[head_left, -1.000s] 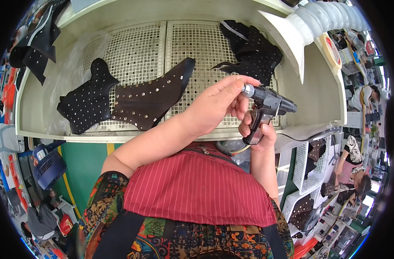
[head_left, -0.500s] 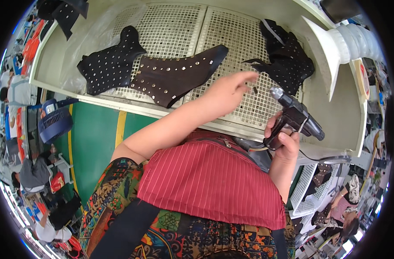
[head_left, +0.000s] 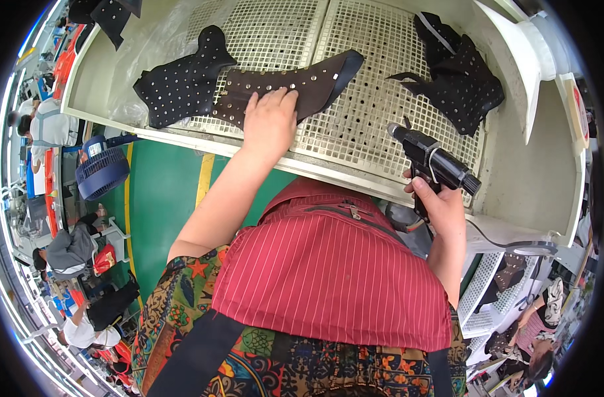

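Note:
My left hand (head_left: 273, 122) lies on the brown studded boot upper (head_left: 302, 86), fingers stretched out and covering part of its lower edge. The upper rests flat on a white perforated grate (head_left: 361, 86), with a black studded piece (head_left: 183, 83) touching its left end. On the right, my right hand (head_left: 441, 202) grips a black pistol-shaped tool (head_left: 434, 155) by its handle. The tool has a short metal tip pointing up and left, held over the grate. Beyond it lies a crumpled heap of black studded pieces (head_left: 467, 86).
A raised pale rim (head_left: 183, 137) borders the workbench. At its right stands a white funnel-shaped duct (head_left: 513, 59). Clear plastic film (head_left: 126, 73) lies at the left. A blue fan (head_left: 102, 172) stands left of the bench, and a white basket (head_left: 477, 317) with studded pieces is at lower right.
My left hand has moved left from near the tool's tip onto the brown upper. My right hand still holds the tool, now tilted differently and a little further left. The whole view has shifted slightly.

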A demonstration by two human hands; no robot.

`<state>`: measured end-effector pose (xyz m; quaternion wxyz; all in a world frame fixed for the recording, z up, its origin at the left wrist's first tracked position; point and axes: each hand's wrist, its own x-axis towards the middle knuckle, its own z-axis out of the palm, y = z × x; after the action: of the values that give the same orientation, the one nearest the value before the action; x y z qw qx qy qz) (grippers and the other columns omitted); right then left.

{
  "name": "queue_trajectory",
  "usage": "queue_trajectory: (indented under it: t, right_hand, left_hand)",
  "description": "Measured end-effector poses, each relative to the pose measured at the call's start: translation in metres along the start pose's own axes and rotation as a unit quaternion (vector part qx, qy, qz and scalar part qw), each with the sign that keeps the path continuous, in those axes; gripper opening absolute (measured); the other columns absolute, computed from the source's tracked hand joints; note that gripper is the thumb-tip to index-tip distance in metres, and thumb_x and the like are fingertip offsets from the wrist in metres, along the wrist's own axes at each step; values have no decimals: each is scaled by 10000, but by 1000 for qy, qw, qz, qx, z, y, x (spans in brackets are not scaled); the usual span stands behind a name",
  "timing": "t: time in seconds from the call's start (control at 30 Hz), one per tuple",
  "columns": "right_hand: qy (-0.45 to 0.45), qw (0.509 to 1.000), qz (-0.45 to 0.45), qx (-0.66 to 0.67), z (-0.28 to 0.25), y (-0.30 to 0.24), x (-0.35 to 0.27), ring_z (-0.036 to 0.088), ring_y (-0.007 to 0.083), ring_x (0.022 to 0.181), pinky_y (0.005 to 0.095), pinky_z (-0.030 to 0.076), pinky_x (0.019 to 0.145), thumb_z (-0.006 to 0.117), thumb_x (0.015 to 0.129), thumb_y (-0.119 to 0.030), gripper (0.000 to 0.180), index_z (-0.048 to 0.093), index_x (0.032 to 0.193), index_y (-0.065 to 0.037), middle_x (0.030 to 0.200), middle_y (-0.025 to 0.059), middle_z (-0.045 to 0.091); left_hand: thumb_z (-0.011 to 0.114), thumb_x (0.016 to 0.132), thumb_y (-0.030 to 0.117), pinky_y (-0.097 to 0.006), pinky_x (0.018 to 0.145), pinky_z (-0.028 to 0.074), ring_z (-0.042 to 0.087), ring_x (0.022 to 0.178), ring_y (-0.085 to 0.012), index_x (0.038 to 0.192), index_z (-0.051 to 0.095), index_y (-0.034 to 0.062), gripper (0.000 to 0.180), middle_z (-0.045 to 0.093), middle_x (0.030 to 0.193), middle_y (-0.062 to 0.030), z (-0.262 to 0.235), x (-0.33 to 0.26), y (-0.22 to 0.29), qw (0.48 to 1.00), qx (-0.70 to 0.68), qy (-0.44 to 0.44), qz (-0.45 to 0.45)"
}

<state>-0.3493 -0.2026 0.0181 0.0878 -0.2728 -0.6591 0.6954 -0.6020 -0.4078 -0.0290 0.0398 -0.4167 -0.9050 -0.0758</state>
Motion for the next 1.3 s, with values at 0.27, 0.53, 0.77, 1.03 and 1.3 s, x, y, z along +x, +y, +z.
queue_trajectory:
  t: [0.27, 0.53, 0.77, 1.03, 1.3]
  right_hand:
    - [-1, 999, 43, -14, 3, -1, -6, 587, 120, 889, 278, 477, 815, 695, 856, -130, 338, 588, 1139, 20, 1000, 64, 647]
    - [15, 995, 46, -84, 8, 4, -11, 570, 119, 878, 285, 466, 804, 703, 837, -136, 305, 618, 1091, 10, 963, 43, 651]
    - [16, 983, 43, -177, 23, -2, -7, 571, 132, 850, 289, 470, 764, 700, 831, -178, 315, 622, 1073, 7, 920, 82, 661]
    - [-13, 973, -19, -228, 43, -24, 8, 566, 161, 785, 307, 466, 732, 629, 831, -98, 287, 586, 1091, 14, 876, 89, 630]
    - [-94, 972, 11, -217, 71, -52, 22, 589, 207, 818, 324, 467, 767, 608, 817, -102, 322, 590, 1120, 6, 894, 123, 635]
  left_hand:
    - [751, 725, 365, -581, 1078, 261, 385, 1319, -288, 1380, 397, 141, 777, 398, 1424, -136, -10, 4, 11, 996, 62, -55, 38]
    - [606, 837, 213, -476, 925, 447, 615, 1010, -288, 1102, 618, 96, 290, 650, 1064, -128, -5, 19, -22, 999, 15, 1, 50]
    - [457, 946, 244, -467, 745, 480, 617, 833, -403, 1043, 605, 34, 276, 649, 878, -216, -46, 36, -40, 971, -199, -11, -130]
    - [482, 957, 194, -310, 739, 474, 605, 768, -190, 1104, 608, 30, 254, 647, 840, -106, -30, -2, -40, 896, -418, 67, -135]
    - [471, 977, 168, -282, 815, 468, 609, 889, -155, 1147, 600, 36, 252, 658, 972, -91, -27, -20, -36, 870, -465, 67, -149]
